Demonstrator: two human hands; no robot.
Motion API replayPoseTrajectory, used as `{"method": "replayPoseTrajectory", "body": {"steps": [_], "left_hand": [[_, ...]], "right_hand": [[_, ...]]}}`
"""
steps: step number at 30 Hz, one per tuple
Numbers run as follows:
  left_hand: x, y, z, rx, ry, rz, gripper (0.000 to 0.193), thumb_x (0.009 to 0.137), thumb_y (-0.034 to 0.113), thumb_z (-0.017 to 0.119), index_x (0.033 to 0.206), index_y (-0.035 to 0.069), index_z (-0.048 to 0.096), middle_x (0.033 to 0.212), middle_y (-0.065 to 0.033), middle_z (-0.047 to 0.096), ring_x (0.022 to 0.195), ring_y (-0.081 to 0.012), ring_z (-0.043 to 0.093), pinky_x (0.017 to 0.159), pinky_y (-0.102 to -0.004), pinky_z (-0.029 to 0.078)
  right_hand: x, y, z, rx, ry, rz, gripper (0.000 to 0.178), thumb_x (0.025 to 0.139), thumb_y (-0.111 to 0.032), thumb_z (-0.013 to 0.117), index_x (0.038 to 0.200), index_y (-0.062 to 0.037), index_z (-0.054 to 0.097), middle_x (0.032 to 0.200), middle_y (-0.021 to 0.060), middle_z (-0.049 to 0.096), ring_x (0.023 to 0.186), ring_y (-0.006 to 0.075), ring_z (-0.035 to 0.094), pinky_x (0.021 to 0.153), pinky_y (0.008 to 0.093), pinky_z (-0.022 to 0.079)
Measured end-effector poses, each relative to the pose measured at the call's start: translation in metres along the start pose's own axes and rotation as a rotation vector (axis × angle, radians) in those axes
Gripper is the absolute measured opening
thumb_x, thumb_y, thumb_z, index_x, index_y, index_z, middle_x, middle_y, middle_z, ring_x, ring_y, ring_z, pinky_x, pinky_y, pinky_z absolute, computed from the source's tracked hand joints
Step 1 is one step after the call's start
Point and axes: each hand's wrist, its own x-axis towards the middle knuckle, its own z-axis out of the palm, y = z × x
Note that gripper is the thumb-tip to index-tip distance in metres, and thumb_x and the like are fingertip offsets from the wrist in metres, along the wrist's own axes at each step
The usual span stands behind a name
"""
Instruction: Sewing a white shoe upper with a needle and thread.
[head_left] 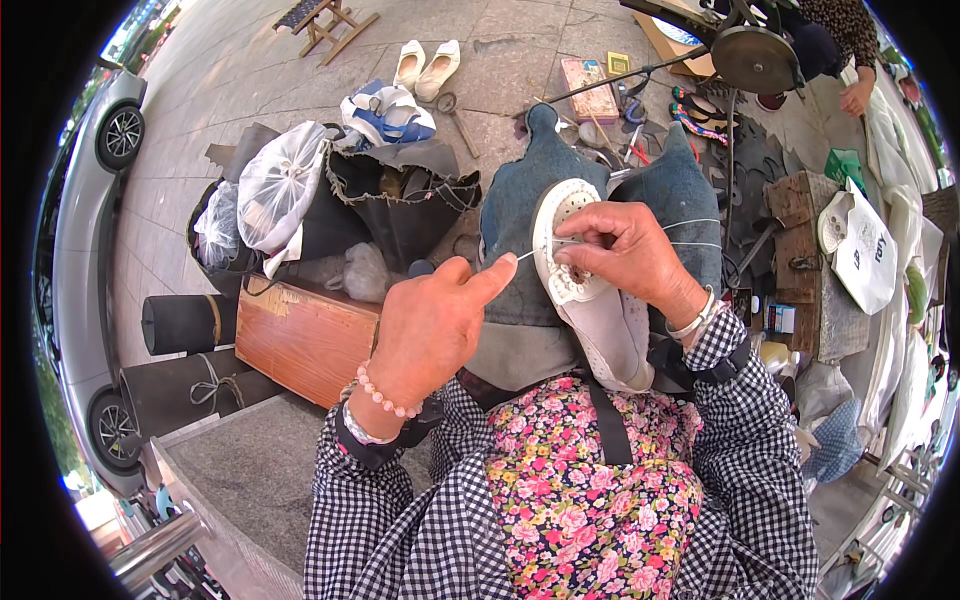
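A white perforated shoe (610, 335) lies across my lap on worn denim (510, 205), its toe pointing away from me. My left hand (425, 315) is closed beside it, forefinger stretched toward the shoe's edge. From that fingertip a short white thread (526, 256) runs taut to the side of the toe. Over the shoe's upper is my right hand (630, 255), thumb and fingers pinched together; what sits between them is too small to make out. More white thread (692, 220) stretches to the right of this hand across the denim.
To the left are a dark open bag (400, 195), a wooden box (305, 340) and dark rolls (185, 322). A hand-cranked machine (755, 60) stands ahead right, near another person's hand (857, 98). White shoes (437, 70) rest on the paving. A wooden chest (805, 260) stands right.
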Motion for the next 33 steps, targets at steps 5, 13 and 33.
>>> {"method": "replayPoseTrajectory", "body": {"steps": [5, 13, 33], "left_hand": [[0.005, 0.011, -0.014, 0.159, -0.059, 0.01, 0.043, 0.073, 0.005, 0.057, 0.114, 0.016, 0.059, 0.072, -0.0081, 0.051, 0.057, -0.0295, 0.055, 0.049, -0.0388, 0.043], [0.028, 0.023, -0.023, 0.401, -0.198, 0.086, 0.042, 0.072, 0.006, 0.055, 0.113, 0.011, 0.06, 0.07, -0.0098, 0.056, 0.058, -0.0263, 0.06, 0.049, -0.0362, 0.044], [0.045, 0.022, 0.003, 0.525, -0.215, 0.166, 0.024, 0.08, 0.012, 0.055, 0.101, 0.005, 0.063, 0.069, -0.0125, 0.061, 0.061, -0.0262, 0.062, 0.05, -0.0359, 0.048]], "right_hand": [[0.0, -0.008, 0.007, -0.236, 0.04, -0.102, 0.015, 0.073, -0.006, 0.069, 0.087, -0.0032, 0.066, 0.069, 0.0067, 0.062, 0.059, 0.0159, 0.061, 0.053, 0.0267, 0.046], [0.001, -0.008, 0.017, -0.577, 0.122, -0.23, 0.012, 0.07, -0.015, 0.066, 0.082, -0.0116, 0.066, 0.074, 0.0079, 0.063, 0.07, 0.0284, 0.061, 0.058, 0.037, 0.048], [0.003, 0.013, 0.012, -0.758, 0.143, -0.207, 0.007, 0.071, -0.018, 0.061, 0.076, -0.0149, 0.066, 0.069, 0.0087, 0.062, 0.068, 0.0302, 0.061, 0.056, 0.0409, 0.047]]}}
